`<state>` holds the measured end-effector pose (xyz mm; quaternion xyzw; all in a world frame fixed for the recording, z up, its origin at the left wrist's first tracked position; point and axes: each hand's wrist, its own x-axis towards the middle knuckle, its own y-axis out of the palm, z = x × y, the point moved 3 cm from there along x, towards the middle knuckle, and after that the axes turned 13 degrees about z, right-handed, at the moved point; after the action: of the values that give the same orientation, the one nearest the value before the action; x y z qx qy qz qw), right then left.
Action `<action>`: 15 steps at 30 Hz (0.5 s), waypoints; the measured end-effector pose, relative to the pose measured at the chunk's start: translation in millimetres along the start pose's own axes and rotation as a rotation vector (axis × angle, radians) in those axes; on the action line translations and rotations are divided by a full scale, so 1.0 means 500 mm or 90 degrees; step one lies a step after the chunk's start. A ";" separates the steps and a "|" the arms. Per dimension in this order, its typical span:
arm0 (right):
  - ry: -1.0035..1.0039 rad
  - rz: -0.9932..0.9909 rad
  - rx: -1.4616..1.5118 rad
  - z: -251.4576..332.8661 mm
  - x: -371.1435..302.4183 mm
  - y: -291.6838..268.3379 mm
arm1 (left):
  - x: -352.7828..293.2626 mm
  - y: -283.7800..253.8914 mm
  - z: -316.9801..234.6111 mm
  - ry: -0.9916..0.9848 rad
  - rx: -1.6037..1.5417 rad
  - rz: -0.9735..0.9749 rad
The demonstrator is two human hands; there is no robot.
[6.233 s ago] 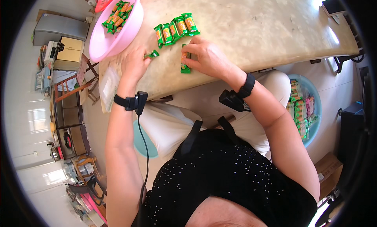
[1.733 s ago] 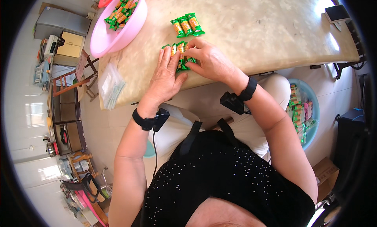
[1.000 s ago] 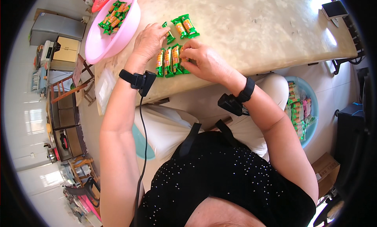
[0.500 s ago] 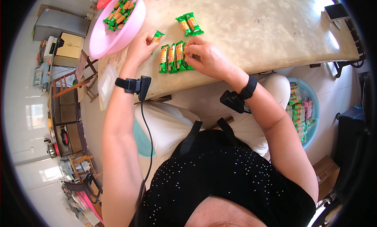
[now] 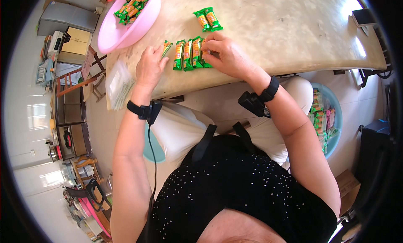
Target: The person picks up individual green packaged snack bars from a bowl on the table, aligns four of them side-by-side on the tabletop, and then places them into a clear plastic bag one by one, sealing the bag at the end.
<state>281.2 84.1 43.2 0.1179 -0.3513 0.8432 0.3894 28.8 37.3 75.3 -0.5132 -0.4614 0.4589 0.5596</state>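
Note:
My left hand point(image 5: 150, 67) is closed on a small green-and-orange snack packet point(image 5: 167, 47), just left of a row of similar packets on the table. The row of wrapped snack packets point(image 5: 187, 55) lies side by side, long edges together. At its right end my right hand point(image 5: 230, 55) has its fingers bent and closed on the last packet point(image 5: 205, 60), which they partly hide. Beyond the row, two more snack packets point(image 5: 208, 19) lie against each other.
A pink basin point(image 5: 150, 22) with many snack packets stands at the table's far left. Clear plastic bags point(image 5: 119, 85) lie by the left edge of the table point(image 5: 289, 37). On the floor to the right, a blue tub point(image 5: 336, 129) holds bagged packets. A dark device point(image 5: 363, 17) sits far right.
My left hand has moved nearer to me with its packet, which is now more upright beside the row. My right hand stays at the row's right end. The view has shifted slightly.

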 end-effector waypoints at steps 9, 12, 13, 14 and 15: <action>-0.002 -0.004 -0.002 0.001 0.002 0.000 | -0.016 -0.014 0.119 -0.131 -0.364 -0.025; -0.003 -0.003 -0.008 0.003 0.002 0.001 | -0.007 -0.001 0.124 -0.139 -0.392 -0.016; -0.005 -0.003 -0.008 0.005 0.004 0.001 | -0.006 0.007 0.124 -0.127 -0.426 -0.013; -0.005 0.001 -0.006 0.006 0.005 0.002 | -0.008 0.018 0.121 -0.128 -0.424 -0.014; -0.003 0.005 -0.007 0.004 0.004 0.000 | -0.003 0.031 0.100 -0.117 -0.416 0.013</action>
<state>279.5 83.7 45.7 0.1164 -0.3572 0.8427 0.3856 -21.2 44.0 62.3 -0.6264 -0.6275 0.3367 0.3170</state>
